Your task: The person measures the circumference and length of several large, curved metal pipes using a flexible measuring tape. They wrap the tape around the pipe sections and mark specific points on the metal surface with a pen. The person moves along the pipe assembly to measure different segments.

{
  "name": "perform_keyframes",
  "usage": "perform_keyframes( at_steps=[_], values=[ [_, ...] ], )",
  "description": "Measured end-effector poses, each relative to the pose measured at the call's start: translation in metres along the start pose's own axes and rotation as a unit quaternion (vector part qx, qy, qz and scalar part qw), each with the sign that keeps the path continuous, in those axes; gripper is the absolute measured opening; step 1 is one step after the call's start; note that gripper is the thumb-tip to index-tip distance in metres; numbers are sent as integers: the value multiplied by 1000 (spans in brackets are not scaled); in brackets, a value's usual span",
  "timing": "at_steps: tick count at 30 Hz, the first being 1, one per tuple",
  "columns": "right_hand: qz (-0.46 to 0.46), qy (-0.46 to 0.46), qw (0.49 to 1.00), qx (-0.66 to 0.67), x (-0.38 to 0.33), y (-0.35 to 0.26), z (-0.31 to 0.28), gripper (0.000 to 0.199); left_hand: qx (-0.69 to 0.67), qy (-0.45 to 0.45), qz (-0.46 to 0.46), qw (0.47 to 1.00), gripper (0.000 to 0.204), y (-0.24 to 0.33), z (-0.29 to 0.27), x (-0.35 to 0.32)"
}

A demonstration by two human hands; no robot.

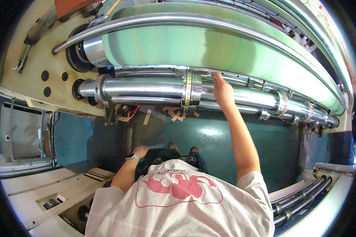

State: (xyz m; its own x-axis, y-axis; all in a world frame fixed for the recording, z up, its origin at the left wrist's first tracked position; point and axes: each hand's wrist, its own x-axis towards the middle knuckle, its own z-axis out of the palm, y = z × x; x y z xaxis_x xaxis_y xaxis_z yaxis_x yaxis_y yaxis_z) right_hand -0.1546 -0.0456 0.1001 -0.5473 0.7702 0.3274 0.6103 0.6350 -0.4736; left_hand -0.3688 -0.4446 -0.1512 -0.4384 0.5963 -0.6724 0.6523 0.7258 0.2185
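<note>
My right hand reaches up to the machine, and its fingertips touch a slotted steel bar just under the big roll of pale green material. Below that bar runs a thick chrome roller. A yellow measuring tape hangs looped around the roller, just left of my right hand. My left hand, with a light band on its wrist, is down by my hip with the fingers curled. A blurred grey streak lies beside it, and I cannot tell whether the hand holds anything.
A thin chrome guard rail arcs over the green roll. Small wooden pieces lie on the dark green floor below the roller. The cream machine side plate is at the left. More steel rollers sit at the lower right.
</note>
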Motion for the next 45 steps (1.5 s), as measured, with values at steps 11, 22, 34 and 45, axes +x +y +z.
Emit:
perform_keyframes(
  at_steps=[11, 22, 34, 45],
  values=[
    [-29, -271, 940, -206, 85, -2, 24, 17, 13, -135, 2, 991, 62, -108, 65, -13],
    [-70, -387, 816, -423, 118, -80, 38, 25, -131, -17, -48, 990, 61, -101, 99, 68],
    [-39, -441, 764, -469, 121, -87, 70, 23, -174, -94, -99, 975, 61, -54, 67, 46],
    [-40, -430, 778, -456, 120, -95, 69, 21, -176, -55, -23, 983, 61, -61, 108, 82]
  ],
)
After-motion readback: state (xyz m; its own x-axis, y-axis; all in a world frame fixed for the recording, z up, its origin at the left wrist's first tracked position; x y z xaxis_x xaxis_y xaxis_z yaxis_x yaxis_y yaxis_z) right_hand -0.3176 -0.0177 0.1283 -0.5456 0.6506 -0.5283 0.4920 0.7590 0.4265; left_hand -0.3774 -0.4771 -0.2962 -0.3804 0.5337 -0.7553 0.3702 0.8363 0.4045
